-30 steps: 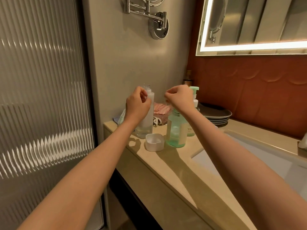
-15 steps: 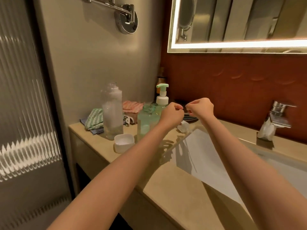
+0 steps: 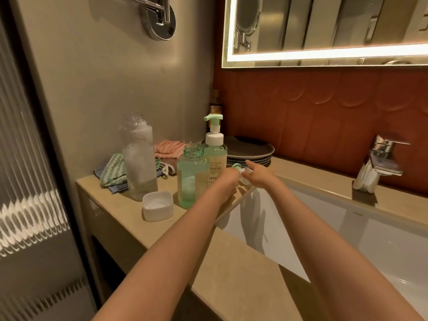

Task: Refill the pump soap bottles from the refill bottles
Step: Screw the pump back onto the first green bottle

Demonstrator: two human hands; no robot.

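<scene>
Green soap bottle [image 3: 191, 179], neck open, stands on the beige surface [image 3: 231, 262], just in front of a capped pump bottle [image 3: 215, 158]. Beside it, the left hand [image 3: 228, 180] curls its fingers round a pump head [image 3: 237, 166]. The right hand [image 3: 259, 177] stretches a forefinger over it, and I cannot tell whether it grips. A clear refill bottle [image 3: 139, 163] and a white cap [image 3: 157, 206] stand to the left.

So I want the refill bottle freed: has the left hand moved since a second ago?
Yes. The left hand has left the clear refill bottle and gone right, past the open green bottle, to the sink corner, gripping a green-topped pump piece.
</scene>
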